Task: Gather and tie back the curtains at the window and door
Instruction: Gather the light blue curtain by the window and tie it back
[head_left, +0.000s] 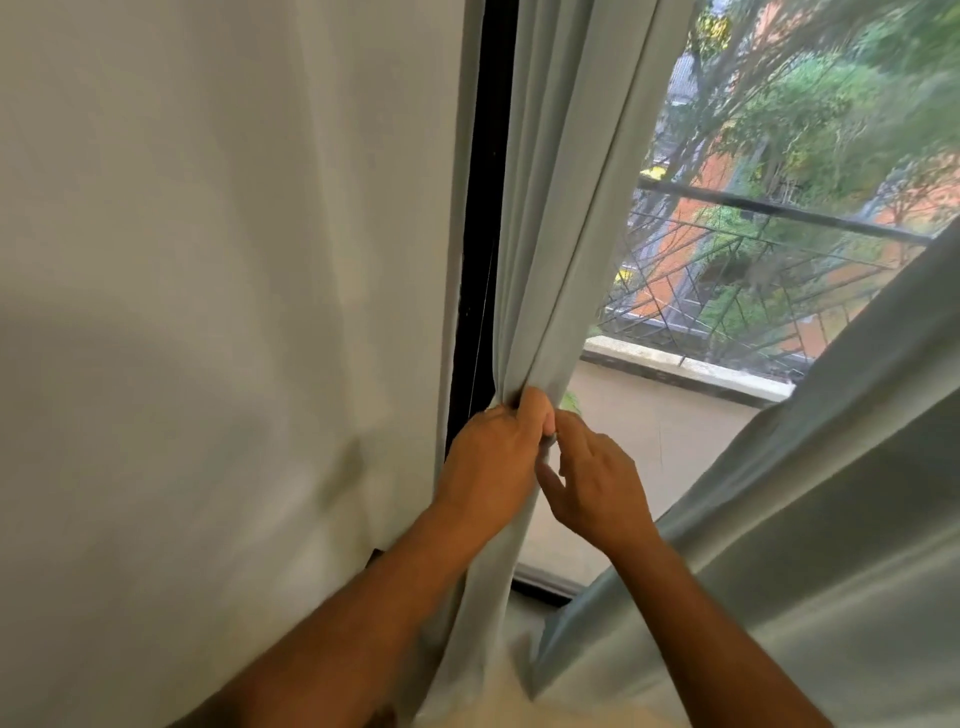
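Where the pale grey-green curtain (540, 244) hangs bunched against the black door frame (485, 208), my left hand (493, 457) has its folds gathered in a closed grip, fingers curled over the cloth and knuckles turned up toward me. That forearm rises from the lower left, wrist nearly straight, crossing in front of the curtain's lower length. My right hand (597, 488) sits just beside the left, its fingertips reaching in to touch the bunch at the left hand's knuckles; the fingers are loosely bent and a little spread, the thumb held apart below them, and I cannot tell whether they pinch any cloth. The right forearm comes up from the bottom middle, angled leftward. A second curtain panel (810, 493) of the same colour sweeps diagonally across the lower right, apart from both hands. Left of the frame stands a plain white wall (208, 312). Through the glass between the curtains I see a balcony ledge (685, 371), a metal railing (769, 208) and blurred green trees (810, 93).
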